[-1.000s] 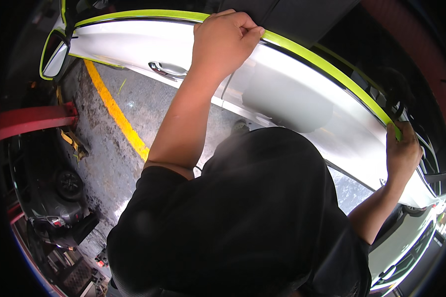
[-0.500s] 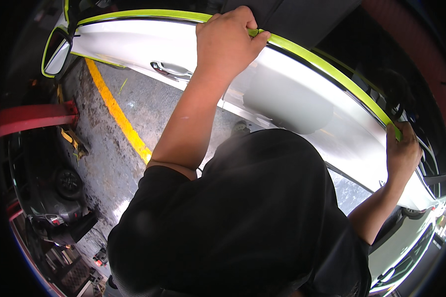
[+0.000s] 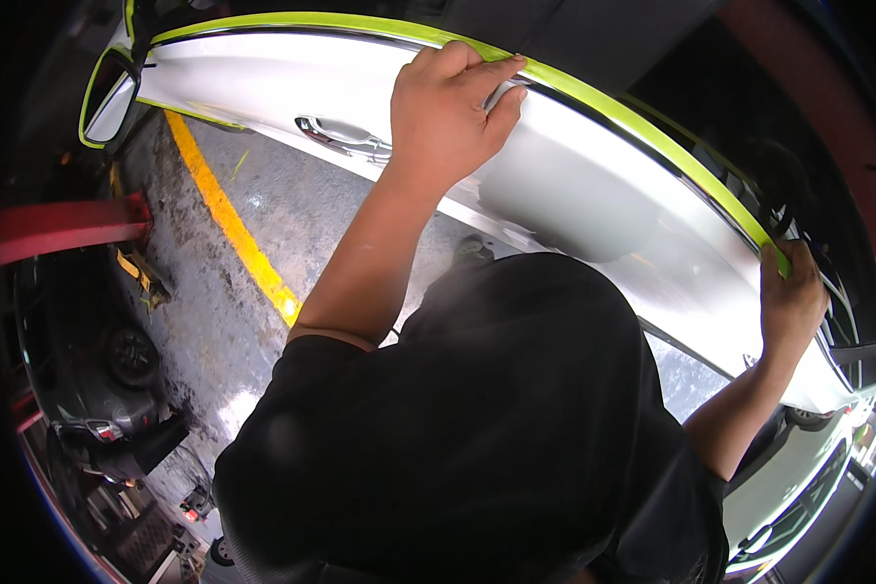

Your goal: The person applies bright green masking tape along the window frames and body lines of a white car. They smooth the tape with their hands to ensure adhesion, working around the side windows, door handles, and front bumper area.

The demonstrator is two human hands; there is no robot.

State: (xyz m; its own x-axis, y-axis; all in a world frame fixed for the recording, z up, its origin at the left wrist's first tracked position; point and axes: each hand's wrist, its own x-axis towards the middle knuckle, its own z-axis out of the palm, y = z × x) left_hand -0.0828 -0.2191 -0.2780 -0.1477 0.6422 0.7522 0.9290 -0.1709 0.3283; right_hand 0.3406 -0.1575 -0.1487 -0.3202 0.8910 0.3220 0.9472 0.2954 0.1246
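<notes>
Yellow-green masking tape (image 3: 642, 122) runs in a long curve along the dark trim at the window line of a white car's side (image 3: 263, 83). My left hand (image 3: 448, 117) rests on this strip near its middle, index finger stretched along the tape and thumb apart, lower down by the white panel. The other fingers of that hand are partly bent. Farther right, my right hand (image 3: 793, 292) pinches the tape close to its end, at the rear of the window line. Its fingertips are partly hidden behind the strip.
Left of my left hand are a chrome door handle (image 3: 346, 136) and a tape-edged side mirror (image 3: 110, 102). A red lift arm (image 3: 73, 229) reaches in at the left, above a dark car (image 3: 88, 360). A yellow line (image 3: 219, 209) crosses the floor. Another pale car (image 3: 788, 496) stands lower right.
My left hand has slid slightly down and its thumb has come away from the tape, while the index finger has straightened along it. My right hand keeps its pinch in place.
</notes>
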